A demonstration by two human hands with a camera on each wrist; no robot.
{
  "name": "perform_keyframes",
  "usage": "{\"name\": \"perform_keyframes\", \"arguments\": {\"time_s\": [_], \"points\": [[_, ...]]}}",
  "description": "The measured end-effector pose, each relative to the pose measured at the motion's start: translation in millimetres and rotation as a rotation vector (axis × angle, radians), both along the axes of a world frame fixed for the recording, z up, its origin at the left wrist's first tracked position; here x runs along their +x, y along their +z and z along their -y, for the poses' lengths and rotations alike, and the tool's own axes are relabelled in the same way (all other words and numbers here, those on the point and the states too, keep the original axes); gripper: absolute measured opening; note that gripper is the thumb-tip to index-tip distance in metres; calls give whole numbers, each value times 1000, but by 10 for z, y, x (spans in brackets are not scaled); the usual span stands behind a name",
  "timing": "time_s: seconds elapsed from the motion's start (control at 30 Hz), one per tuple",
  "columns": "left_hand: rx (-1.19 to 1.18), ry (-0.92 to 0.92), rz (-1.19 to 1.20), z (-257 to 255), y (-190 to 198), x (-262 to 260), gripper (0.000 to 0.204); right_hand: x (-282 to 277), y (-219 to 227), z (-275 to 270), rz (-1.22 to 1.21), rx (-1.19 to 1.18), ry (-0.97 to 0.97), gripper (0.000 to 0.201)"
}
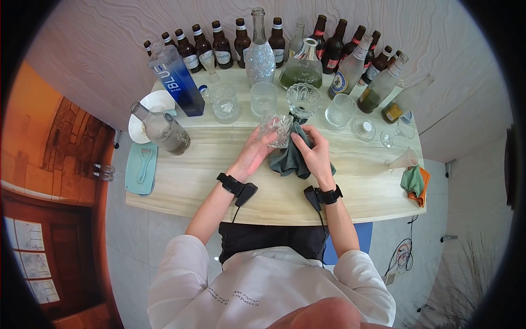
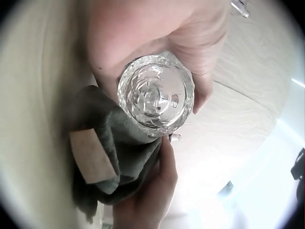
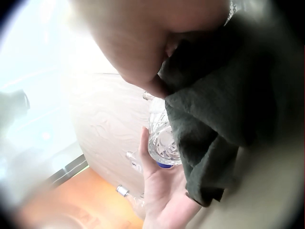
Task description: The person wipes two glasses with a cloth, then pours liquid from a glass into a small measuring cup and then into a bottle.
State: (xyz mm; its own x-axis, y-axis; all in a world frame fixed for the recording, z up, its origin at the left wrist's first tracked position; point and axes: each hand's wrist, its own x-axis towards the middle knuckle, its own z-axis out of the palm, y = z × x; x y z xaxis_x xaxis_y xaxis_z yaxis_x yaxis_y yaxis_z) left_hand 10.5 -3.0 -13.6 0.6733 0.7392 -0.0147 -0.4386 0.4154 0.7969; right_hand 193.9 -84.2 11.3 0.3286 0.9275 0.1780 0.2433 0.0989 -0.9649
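Note:
A clear cut-glass tumbler (image 1: 280,129) is held over the middle of the table by my left hand (image 1: 253,151), with fingers and thumb curled round its side. In the left wrist view its round end (image 2: 156,95) faces the camera. My right hand (image 1: 316,152) pinches a dark grey-green cloth (image 1: 289,160), whose folds hang toward the tabletop. The cloth lies right against the tumbler's side in the left wrist view, and a pale label (image 2: 93,156) shows on it. In the right wrist view the cloth covers part of the tumbler.
Just beyond the hands stand several glasses, including a footed glass bowl (image 1: 304,100) and a tumbler (image 1: 225,103). Bottles line the back, with a blue bottle (image 1: 178,82) at left. A peeler (image 1: 144,164) lies on a light-blue board (image 1: 133,174); folded cloths (image 1: 413,182) lie at right.

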Motion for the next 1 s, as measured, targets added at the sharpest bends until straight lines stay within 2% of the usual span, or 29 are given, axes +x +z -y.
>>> {"name": "perform_keyframes", "arguments": {"time_s": [0.2, 0.3, 0.4, 0.5, 0.6, 0.8, 0.9, 1.0], "points": [[139, -43, -76, -17, -85, 13, 71, -11, -7, -31, -190, 108, -112, 28], [47, -4, 6, 30, -24, 24, 73, 13, -45, -58, -196, 103, -96, 29], [-33, -11, 113, -43, -142, 21, 74, 44, -159, -84, -104, 45, -58, 28], [-134, -25, 147, -36, -61, -5, 72, -19, -8, -35, -37, 44, -18, 27], [-28, 7, 112, -43, -161, 6, 73, -25, 0, -10, 42, 44, 19, 24], [66, -28, -13, 1, 13, -17, 81, -21, -95, -29, 32, 134, -31, 23], [9, -66, 8, 21, -14, -11, 71, -49, -15, -25, -117, 156, -102, 25], [23, -82, 23, 33, -9, 2, 73, -29, -4, -42, -176, 153, -119, 26]]}}
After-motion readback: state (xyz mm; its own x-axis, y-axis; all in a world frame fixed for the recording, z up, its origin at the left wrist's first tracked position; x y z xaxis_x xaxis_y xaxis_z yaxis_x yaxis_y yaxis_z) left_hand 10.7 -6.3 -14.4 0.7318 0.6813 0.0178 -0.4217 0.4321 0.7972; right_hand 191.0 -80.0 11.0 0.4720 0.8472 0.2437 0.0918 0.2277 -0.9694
